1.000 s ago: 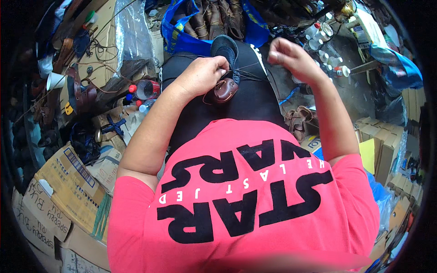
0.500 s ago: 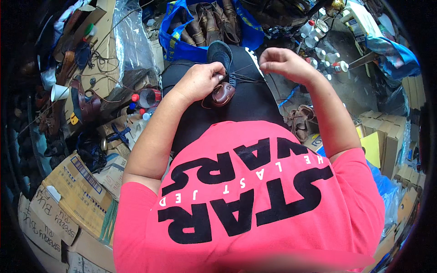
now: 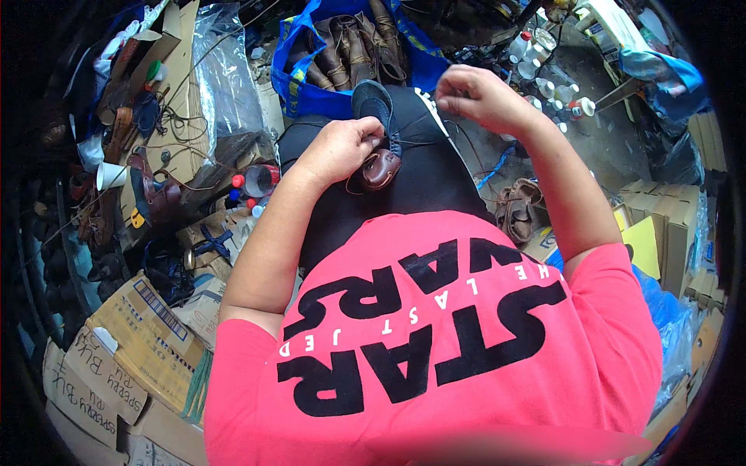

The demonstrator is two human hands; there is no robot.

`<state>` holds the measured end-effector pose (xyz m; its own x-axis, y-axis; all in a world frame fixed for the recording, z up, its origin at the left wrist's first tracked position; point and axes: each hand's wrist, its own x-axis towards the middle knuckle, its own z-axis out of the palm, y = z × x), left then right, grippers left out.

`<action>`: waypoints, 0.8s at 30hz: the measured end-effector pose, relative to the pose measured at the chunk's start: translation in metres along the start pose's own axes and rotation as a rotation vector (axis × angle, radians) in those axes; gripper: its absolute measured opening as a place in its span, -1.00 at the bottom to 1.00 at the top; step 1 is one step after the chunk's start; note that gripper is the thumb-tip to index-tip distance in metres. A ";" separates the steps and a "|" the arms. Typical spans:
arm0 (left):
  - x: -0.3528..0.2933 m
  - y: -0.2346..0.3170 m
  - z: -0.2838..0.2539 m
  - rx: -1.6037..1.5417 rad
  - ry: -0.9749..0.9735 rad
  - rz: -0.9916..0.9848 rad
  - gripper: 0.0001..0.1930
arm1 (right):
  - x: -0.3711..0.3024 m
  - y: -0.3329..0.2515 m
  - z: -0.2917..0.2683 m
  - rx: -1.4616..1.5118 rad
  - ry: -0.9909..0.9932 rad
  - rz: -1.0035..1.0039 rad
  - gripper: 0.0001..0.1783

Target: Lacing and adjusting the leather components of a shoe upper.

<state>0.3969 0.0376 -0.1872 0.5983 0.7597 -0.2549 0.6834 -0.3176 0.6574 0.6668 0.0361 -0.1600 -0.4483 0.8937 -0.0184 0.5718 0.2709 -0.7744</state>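
Note:
A shoe (image 3: 381,168) with a shiny brown leather end and a dark blue part lies across my lap. My left hand (image 3: 342,149) is closed on its left side, thumb and fingers pressed together at the edge. Up to the right of the shoe, my right hand (image 3: 480,99) is raised with its fingers curled in a pinch. A thin dark thread (image 3: 418,119) stretches from the shoe toward that hand; the end between the fingers is too small to see clearly.
Beyond my knees stands a blue bag (image 3: 299,97) full of brown leather shoes (image 3: 353,54). Several bottles (image 3: 563,93) stand at the far right. Cardboard boxes (image 3: 148,326) lie at left, near a white cup (image 3: 110,176) and a clear red-capped bottle (image 3: 256,181). Brown sandals (image 3: 517,208) sit beside my right thigh.
My right hand has risen slightly and shifted a little left. My left hand keeps hold of the shoe. The whole view has shifted slightly.

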 end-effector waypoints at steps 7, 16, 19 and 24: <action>0.001 0.001 0.002 -0.031 0.027 0.037 -0.84 | 0.021 0.040 0.022 -0.569 0.101 0.013 -0.85; -0.003 -0.009 -0.001 0.231 0.082 0.255 -0.88 | 0.023 -0.027 0.048 -0.836 -0.250 -0.377 -0.91; -0.015 -0.015 -0.010 0.328 0.142 0.371 -0.89 | 0.022 -0.013 0.041 -0.725 -0.210 -0.446 -0.91; -0.095 -0.065 -0.059 0.244 0.321 -0.015 -0.84 | -0.027 0.070 -0.002 -0.678 -0.045 -0.001 -0.96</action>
<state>0.2706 0.0200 -0.1638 0.4526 0.8917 -0.0030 0.7934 -0.4012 0.4577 0.7203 0.0318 -0.2118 -0.4689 0.8815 -0.0560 0.8691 0.4492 -0.2071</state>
